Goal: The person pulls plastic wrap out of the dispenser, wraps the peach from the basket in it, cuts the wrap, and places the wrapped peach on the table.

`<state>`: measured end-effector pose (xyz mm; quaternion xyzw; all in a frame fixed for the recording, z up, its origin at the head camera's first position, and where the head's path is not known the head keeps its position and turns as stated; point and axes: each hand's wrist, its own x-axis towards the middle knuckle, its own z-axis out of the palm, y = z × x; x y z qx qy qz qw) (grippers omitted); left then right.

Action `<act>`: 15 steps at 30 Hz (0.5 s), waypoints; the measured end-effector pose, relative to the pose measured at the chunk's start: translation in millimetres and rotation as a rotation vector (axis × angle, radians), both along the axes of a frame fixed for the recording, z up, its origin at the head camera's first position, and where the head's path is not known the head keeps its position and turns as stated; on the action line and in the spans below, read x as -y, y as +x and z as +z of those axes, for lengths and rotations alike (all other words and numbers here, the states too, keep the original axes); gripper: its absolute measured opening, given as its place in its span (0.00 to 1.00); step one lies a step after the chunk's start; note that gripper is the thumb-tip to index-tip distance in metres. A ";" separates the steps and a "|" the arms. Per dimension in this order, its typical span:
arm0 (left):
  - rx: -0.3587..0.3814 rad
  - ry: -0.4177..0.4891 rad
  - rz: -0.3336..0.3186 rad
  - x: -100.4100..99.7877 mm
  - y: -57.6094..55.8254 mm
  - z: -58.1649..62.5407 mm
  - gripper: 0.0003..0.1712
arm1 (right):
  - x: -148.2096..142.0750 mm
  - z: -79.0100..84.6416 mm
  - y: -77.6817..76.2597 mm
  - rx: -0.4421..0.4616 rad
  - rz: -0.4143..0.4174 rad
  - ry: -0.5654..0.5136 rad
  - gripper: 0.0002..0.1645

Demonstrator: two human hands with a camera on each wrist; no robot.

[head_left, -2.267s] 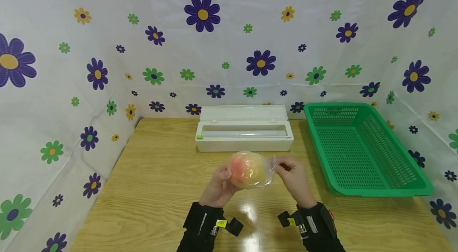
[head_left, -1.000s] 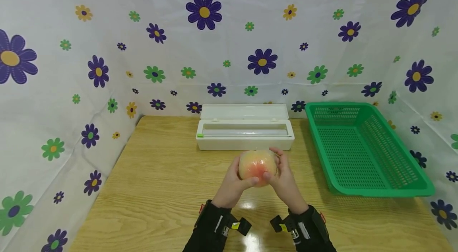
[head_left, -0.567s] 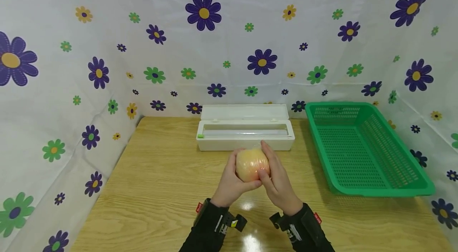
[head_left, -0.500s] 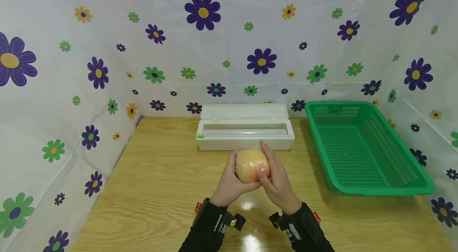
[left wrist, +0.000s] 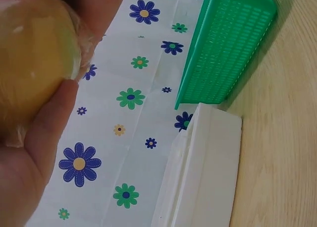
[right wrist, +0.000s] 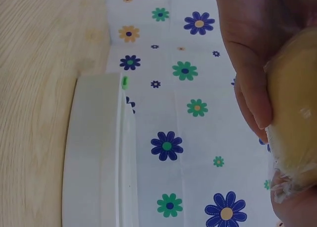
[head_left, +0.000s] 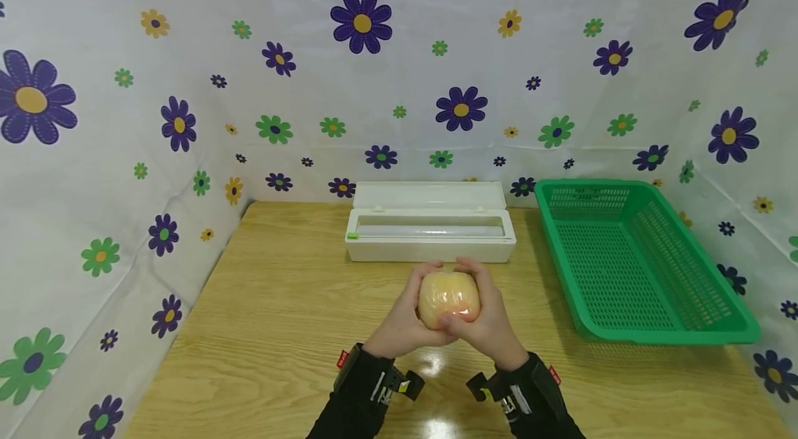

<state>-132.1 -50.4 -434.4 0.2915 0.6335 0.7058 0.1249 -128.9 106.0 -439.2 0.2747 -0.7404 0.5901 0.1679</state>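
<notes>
A yellow peach [head_left: 450, 297] with a pink blush is wrapped in clear cling film and held above the table. My left hand [head_left: 404, 323] grips it from the left, thumb toward me. On the other side my right hand [head_left: 492, 318] grips it, its thumb lying across the front of the fruit. In the left wrist view the peach [left wrist: 29, 68] fills the upper left, and the left thumb presses its side. Crumpled film [right wrist: 286, 187] bunches at the edge of the peach [right wrist: 297, 108] in the right wrist view, near the right-hand fingers.
Behind the hands stands a white cling film dispenser [head_left: 430, 251] with its lid raised and a roll inside. To the right is a green plastic basket [head_left: 576, 287]. All rest on a wooden table [head_left: 268, 328], backed by a flowered cloth [head_left: 280, 79].
Earlier, the right hand pinched loose film at the peach's right side while the left held the fruit. Now both hands clasp the peach, which has turned so its yellow side faces up.
</notes>
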 end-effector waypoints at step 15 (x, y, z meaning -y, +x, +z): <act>0.013 -0.132 0.347 -9.1 0.6 -3.9 0.45 | -6.9 0.5 3.8 -0.097 -0.149 0.088 0.48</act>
